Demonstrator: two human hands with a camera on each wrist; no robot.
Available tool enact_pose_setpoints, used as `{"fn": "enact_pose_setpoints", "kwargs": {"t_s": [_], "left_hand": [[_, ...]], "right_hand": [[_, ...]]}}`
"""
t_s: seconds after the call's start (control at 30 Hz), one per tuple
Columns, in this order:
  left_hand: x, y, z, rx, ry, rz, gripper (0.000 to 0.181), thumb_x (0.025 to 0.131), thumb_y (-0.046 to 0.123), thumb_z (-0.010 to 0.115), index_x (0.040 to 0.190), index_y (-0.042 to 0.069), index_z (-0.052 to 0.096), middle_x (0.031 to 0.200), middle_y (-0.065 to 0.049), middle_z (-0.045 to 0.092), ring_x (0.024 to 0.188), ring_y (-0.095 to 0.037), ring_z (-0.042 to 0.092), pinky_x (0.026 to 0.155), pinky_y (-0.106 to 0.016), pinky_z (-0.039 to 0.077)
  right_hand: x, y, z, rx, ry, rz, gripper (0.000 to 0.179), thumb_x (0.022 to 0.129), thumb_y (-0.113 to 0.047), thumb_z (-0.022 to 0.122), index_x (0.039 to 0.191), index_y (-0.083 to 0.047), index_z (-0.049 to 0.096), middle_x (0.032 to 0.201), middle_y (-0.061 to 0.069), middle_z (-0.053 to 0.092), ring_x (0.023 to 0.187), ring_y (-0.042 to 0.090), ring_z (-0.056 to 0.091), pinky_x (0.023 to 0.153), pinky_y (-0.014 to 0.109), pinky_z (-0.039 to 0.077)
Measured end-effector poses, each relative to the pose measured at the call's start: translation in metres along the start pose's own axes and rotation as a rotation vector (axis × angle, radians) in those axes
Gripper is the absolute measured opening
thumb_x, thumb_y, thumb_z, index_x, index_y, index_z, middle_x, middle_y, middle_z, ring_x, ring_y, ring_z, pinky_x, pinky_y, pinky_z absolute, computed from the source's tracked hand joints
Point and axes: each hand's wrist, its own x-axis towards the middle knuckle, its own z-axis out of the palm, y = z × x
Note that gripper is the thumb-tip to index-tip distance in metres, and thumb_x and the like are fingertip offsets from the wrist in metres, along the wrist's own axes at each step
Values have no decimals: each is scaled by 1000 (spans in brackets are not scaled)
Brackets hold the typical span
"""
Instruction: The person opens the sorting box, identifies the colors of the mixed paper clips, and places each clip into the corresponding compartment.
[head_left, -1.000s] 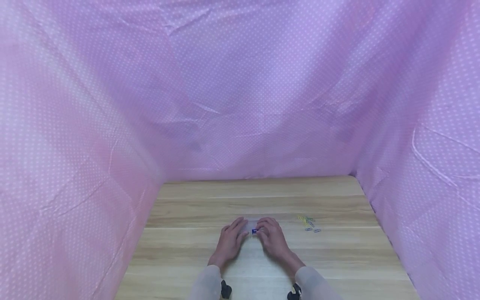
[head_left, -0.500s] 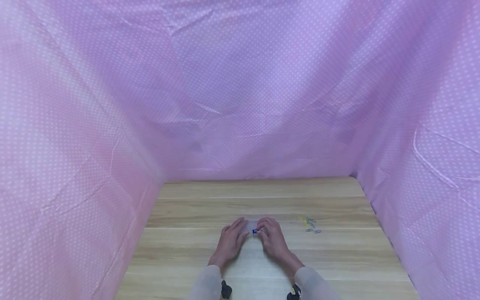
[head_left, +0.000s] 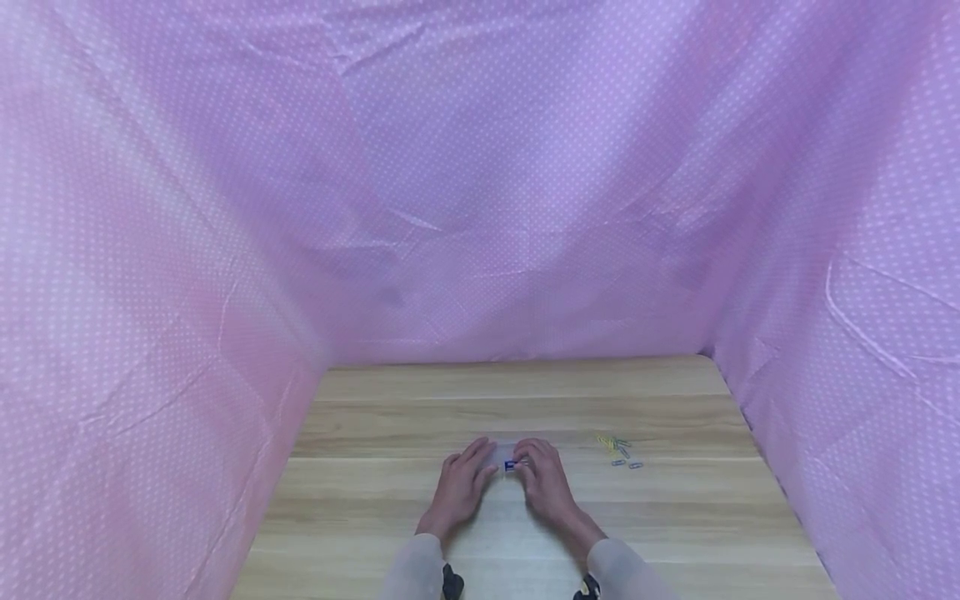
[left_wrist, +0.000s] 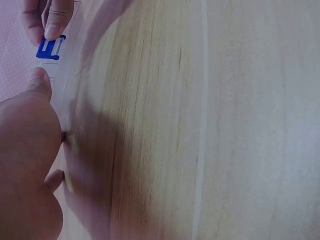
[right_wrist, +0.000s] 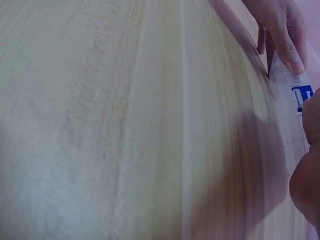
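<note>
A clear, flat plastic box [right_wrist: 285,112] with a blue plastic piece [left_wrist: 47,49] on its near side lies between the two hands at the middle of the table. My left hand [head_left: 457,488] holds the left end of the box, its thumb on the near edge and its fingers reaching over the far side. From the other end, my right hand [head_left: 547,480] grips the box with bent fingers, and its thumb tip presses at the blue piece. Most of the box is hidden under the hands in the head view.
Several paper clips lie to the right of the right hand: a yellow bunch [head_left: 604,442], a green one beside it, and blue-grey clips [head_left: 636,466] closer in. The wooden table [head_left: 420,396] is enclosed by pink dotted cloth [head_left: 517,208] at the back and sides.
Both hands keep their places on the box. The head view has shifted very slightly; nothing else visibly differs.
</note>
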Motion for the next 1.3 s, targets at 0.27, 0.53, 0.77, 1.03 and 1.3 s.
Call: {"fn": "enact_pose_setpoints", "kwargs": {"t_s": [0.27, 0.53, 0.77, 1.03, 1.3], "left_hand": [[0, 0, 0, 16, 12, 11, 46, 117, 29, 60, 159, 12, 64, 168, -15, 62, 150, -37, 65, 126, -66, 50], [0, 0, 1, 15, 15, 13, 45, 117, 29, 60, 159, 12, 65, 168, -16, 62, 150, -37, 65, 125, -67, 50], [-2, 1, 0, 16, 23, 20, 46, 117, 29, 60, 159, 11, 65, 167, -16, 62, 150, -37, 65, 125, -67, 50], [0, 2, -3, 26, 55, 38, 43, 116, 26, 63, 155, 9, 68, 162, -18, 66, 145, -40, 68, 121, -68, 53], [-2, -3, 0, 24, 73, 78, 45, 117, 30, 62, 157, 10, 67, 163, -17, 66, 145, -40, 68, 120, -68, 54]], "right_hand": [[-1, 1, 1, 22, 2, 5, 19, 92, 8, 78, 103, -7, 75, 122, 10, 80, 125, 34, 70, 121, 61, 47], [-1, 4, 1, 37, -21, 22, 19, 92, 9, 77, 101, -8, 74, 122, 12, 79, 127, 35, 69, 123, 62, 46], [-1, 7, 2, 26, -7, -25, 20, 91, 9, 78, 99, -9, 73, 120, 11, 78, 123, 33, 69, 118, 58, 49], [-1, 9, 0, 31, 8, -122, 22, 91, 11, 77, 98, -9, 70, 120, 15, 76, 124, 37, 67, 114, 55, 51], [-2, 10, -5, -15, -23, -126, 21, 92, 6, 81, 99, -12, 72, 123, 8, 77, 126, 33, 68, 114, 56, 54]]}}
